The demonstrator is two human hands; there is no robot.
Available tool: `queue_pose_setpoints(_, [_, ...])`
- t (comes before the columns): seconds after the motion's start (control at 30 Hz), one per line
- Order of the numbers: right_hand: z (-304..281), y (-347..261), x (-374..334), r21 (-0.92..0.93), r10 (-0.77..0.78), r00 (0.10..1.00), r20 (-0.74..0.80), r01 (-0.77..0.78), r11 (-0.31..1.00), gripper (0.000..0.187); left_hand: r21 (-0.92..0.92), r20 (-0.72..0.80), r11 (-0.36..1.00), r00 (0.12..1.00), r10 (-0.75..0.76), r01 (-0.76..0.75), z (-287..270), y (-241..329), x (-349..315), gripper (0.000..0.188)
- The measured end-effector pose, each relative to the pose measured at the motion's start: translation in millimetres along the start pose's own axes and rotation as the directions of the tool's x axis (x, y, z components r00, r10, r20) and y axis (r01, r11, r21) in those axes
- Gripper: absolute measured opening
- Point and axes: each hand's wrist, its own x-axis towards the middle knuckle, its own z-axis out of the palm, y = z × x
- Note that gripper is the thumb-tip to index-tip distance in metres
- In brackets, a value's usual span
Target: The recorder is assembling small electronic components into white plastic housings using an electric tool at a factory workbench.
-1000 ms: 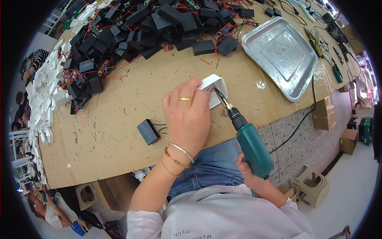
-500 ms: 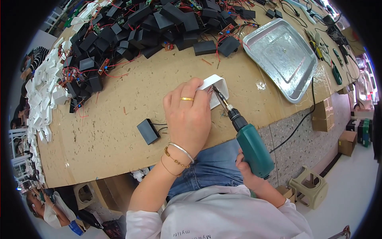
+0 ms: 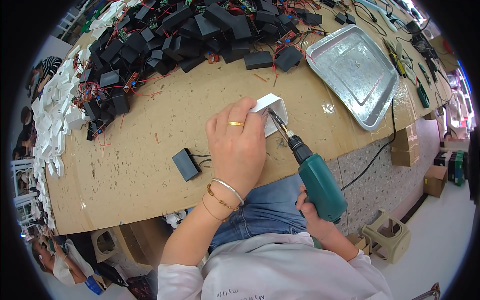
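Near the table's front edge, my left hand [image 3: 236, 145] is closed on a white plastic housing [image 3: 270, 102], its fingers hiding much of the piece. From the lower right, my right hand [image 3: 314, 216] grips a green soldering gun [image 3: 322, 187]. The gun's metal tip [image 3: 278, 122] reaches into the open side of the housing; what it touches inside is too small to make out. Left of my left wrist lies a black box [image 3: 186, 165], with dark cables running from it under that hand.
Black boxes [image 3: 210, 25] with red wires and small circuit boards pile up at the back. White housings [image 3: 55, 120] heap along the left. A metal tray [image 3: 310, 52] lies at the right, with pliers [image 3: 398, 60] beyond it. A black cord [image 3: 376, 155] hangs over the table edge.
Almost nothing differs. The soldering gun has shifted very slightly right and down in the picture, its tip still inside the housing; both hands keep their hold.
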Motion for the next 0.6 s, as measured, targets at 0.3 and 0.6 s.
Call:
queue_pose_setpoints(0.3, [-0.1, -7.0, 1.1, 0.010, 0.025, 1.000, -0.015, -0.025, 1.000, 0.036, -0.003, -0.008, 1.000, 1.000, -0.003, 0.003, 1.2, -0.1, 0.0, 0.010])
queue_pose_setpoints(0.6, [0.0, -8.4, -0.2, -0.026, -0.031, 0.999, -0.033, 0.030, 0.999, 0.035, -0.002, 0.003, 1.000, 1.000, -0.008, 0.008, 0.7, -0.2, -0.3, 0.010])
